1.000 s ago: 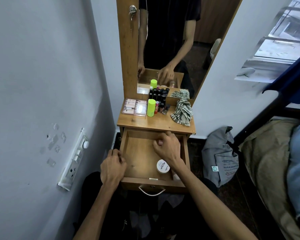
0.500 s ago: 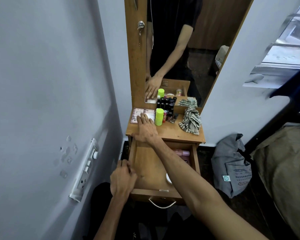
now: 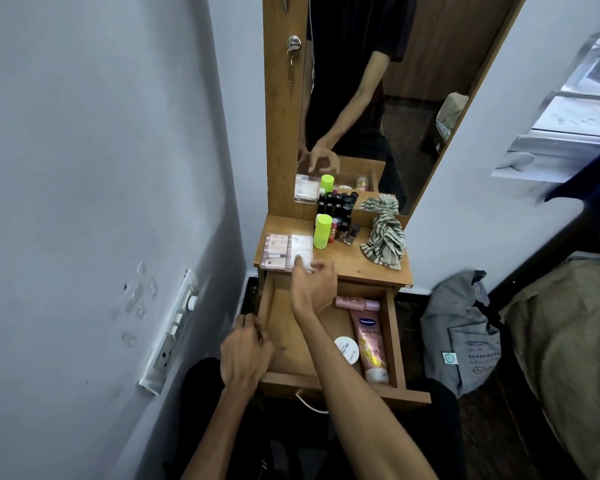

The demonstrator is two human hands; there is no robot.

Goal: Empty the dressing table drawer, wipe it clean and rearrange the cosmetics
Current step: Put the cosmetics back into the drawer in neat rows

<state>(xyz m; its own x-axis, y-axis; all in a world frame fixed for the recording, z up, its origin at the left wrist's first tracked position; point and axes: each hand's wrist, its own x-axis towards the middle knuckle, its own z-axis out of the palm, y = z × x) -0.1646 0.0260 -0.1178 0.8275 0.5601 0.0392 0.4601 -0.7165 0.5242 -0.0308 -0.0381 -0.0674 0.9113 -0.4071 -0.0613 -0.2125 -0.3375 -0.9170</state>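
Now | right hand fingers spread over clear palette case | left hand fingers curled on wooden drawer edge

Dim indoor light, daylight from the window at right, wide-angle bending at edges, slight blur at the right edge

Bare forearms, no watch or rings; mirror reflection shows black short-sleeved T-shirt, dark trousers.

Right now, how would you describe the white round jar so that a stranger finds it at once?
Look inside the open wooden drawer under the mirror. At its right side a pink Vaseline tube lies lengthwise; the white round jar sits just to its left. It is the only round, white-lidded thing there.
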